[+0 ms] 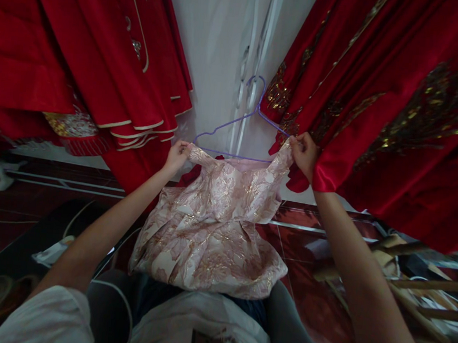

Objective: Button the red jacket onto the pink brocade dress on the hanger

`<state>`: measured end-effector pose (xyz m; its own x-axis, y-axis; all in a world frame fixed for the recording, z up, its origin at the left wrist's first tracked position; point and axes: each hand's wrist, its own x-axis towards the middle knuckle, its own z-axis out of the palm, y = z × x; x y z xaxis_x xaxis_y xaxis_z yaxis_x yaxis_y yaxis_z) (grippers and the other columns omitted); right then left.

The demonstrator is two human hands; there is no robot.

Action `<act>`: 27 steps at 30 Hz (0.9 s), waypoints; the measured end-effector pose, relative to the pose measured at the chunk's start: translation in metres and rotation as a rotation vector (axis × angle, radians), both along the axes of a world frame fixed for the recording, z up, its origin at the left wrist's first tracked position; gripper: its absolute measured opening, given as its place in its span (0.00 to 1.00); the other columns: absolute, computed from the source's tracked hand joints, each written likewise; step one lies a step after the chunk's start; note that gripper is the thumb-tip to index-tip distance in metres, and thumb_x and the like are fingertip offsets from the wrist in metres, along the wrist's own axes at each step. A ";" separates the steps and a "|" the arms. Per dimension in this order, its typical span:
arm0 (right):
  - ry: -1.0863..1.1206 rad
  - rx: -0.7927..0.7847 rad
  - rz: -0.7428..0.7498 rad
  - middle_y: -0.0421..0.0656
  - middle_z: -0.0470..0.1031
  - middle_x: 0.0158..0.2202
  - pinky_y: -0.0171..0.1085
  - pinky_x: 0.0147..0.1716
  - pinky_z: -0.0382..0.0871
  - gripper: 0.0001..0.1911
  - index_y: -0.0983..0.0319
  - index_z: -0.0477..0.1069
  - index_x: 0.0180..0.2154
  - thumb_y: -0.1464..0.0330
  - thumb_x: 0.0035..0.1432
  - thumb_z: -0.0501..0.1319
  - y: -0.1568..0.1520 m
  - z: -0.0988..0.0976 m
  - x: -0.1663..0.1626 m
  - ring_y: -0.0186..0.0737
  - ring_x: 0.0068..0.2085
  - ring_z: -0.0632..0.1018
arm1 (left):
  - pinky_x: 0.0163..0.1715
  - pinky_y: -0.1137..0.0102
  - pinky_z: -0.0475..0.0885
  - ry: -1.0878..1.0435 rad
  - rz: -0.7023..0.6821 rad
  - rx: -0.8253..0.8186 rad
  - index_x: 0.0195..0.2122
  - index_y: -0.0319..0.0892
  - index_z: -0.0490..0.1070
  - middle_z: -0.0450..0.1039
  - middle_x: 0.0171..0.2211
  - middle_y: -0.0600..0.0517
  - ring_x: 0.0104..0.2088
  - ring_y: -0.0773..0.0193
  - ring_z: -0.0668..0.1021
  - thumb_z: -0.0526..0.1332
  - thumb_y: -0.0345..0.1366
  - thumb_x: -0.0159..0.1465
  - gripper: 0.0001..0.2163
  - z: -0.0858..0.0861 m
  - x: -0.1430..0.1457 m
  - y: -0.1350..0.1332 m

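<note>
A pale pink dress [219,192] with a gold floral pattern spreads in front of me, its skirt resting over my lap. Its shoulders sit on a purple wire hanger [233,122], whose hook points up and away from me. At the dress's left shoulder strap, my left hand [178,154] pinches the fabric near the hanger's end. My right hand [305,151] pinches the other strap at the hanger's right end. The right wrist touches the hem of a red garment.
Red garments [119,52] with trim hang on the left, and more red cloth [408,117] with gold sequins hangs on the right. White cabinet doors [218,49] stand behind. A wooden rack [421,297] holds clutter at lower right; a black surface [30,230] lies at left.
</note>
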<state>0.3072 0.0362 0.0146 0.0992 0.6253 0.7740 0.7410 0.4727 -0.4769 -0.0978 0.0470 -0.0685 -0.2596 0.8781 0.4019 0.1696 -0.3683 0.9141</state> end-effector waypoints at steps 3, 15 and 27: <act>0.004 0.000 0.000 0.41 0.65 0.24 0.41 0.31 0.66 0.22 0.57 0.61 0.27 0.46 0.59 0.52 -0.001 0.000 0.000 0.40 0.28 0.68 | 0.31 0.74 0.68 -0.027 -0.009 0.018 0.32 0.40 0.68 0.73 0.29 0.52 0.29 0.68 0.74 0.63 0.41 0.57 0.09 -0.005 -0.003 -0.005; 0.003 -0.027 0.009 0.41 0.66 0.23 0.42 0.31 0.66 0.20 0.56 0.61 0.26 0.48 0.59 0.53 -0.002 0.001 0.001 0.40 0.28 0.68 | 0.30 0.74 0.67 -0.058 -0.066 0.031 0.33 0.41 0.69 0.72 0.28 0.54 0.28 0.68 0.73 0.65 0.41 0.56 0.10 0.003 -0.003 -0.002; 0.033 -0.008 0.036 0.41 0.66 0.24 0.42 0.31 0.66 0.20 0.56 0.62 0.27 0.47 0.58 0.54 0.007 -0.005 0.005 0.40 0.28 0.69 | 0.28 0.74 0.68 -0.023 -0.081 0.016 0.33 0.43 0.68 0.73 0.28 0.53 0.29 0.67 0.74 0.65 0.47 0.56 0.14 -0.006 -0.009 -0.015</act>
